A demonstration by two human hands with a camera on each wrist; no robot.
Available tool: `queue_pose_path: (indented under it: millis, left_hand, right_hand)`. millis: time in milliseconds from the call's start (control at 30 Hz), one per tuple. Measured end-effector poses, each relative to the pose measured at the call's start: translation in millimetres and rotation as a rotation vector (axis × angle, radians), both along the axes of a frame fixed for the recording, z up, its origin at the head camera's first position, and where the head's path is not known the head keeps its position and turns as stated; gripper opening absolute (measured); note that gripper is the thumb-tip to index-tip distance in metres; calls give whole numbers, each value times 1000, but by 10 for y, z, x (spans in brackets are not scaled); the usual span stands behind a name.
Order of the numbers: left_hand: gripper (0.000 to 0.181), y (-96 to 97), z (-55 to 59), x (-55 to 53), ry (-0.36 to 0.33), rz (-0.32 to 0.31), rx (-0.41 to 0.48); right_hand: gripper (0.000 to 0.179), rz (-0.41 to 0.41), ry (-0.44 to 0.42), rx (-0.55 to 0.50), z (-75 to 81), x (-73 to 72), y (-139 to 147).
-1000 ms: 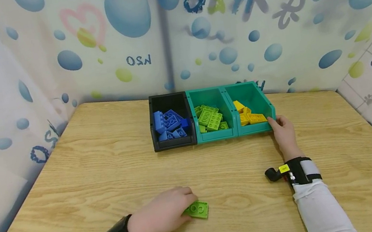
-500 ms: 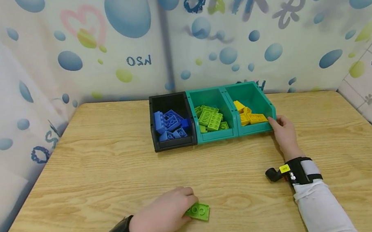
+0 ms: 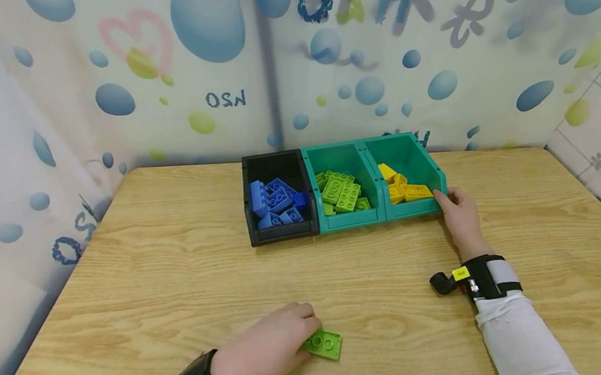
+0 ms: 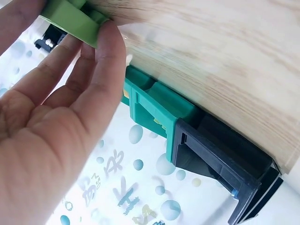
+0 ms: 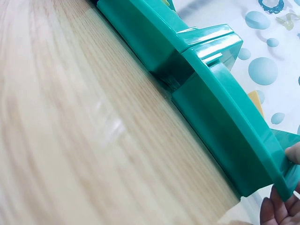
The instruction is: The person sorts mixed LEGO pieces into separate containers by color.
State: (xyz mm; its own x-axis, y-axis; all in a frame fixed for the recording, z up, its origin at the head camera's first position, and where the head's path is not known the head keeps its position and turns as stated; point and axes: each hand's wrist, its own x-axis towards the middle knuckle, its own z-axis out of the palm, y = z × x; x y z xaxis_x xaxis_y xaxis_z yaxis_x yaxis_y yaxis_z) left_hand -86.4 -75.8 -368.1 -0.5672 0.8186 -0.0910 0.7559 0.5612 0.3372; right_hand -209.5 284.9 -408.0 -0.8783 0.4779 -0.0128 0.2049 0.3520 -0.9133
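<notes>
In the head view my left hand (image 3: 265,349) pinches a light green toy building brick (image 3: 328,345) just over the front of the table. The brick's underside with round tubes faces up, and my fingers cover its left end. The left wrist view shows thumb and fingertips on the green brick (image 4: 72,21). My right hand (image 3: 462,222) grips the front right corner of the right-hand teal bin (image 3: 413,208), which holds several yellow bricks (image 3: 415,192). From the right wrist, the thumb lies inside the bin wall (image 5: 225,126) and the fingers outside.
Left of that bin, side by side, stand another teal bin (image 3: 349,218) with several green bricks (image 3: 340,190) and a black bin (image 3: 284,233) with several blue bricks (image 3: 277,199). A patterned curtain (image 3: 276,51) hangs behind the wooden table (image 3: 173,284).
The green brick has turned slightly in my left hand, its free end dipping a little towards the front right. My right hand keeps its hold on the bin corner.
</notes>
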Motion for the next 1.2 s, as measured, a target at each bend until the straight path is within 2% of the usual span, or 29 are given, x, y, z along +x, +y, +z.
queue_pose_path:
  millis: [433, 600, 700, 800, 900, 1133, 1200]
  left_hand:
    - [24, 16, 28, 0, -27, -7, 20]
    - [24, 31, 46, -35, 1, -1, 61]
    - [24, 70, 75, -96, 19, -1, 85]
    - [28, 139, 116, -195, 30, 18, 113]
    - [32, 226, 168, -341, 45, 57, 138]
    - [34, 426, 291, -790, 150, 148, 213]
    - [36, 482, 323, -905, 161, 174, 219]
  right_hand:
    - [49, 2, -11, 20, -10, 4, 20]
    - [48, -1, -2, 14, -20, -7, 18]
    - [48, 1, 3, 12, -20, -8, 17]
    - [49, 4, 6, 20, -27, -10, 19]
    - [49, 5, 9, 19, -28, -8, 18]
    - [49, 11, 10, 16, -30, 2, 12]
    - [49, 12, 8, 13, -33, 6, 15]
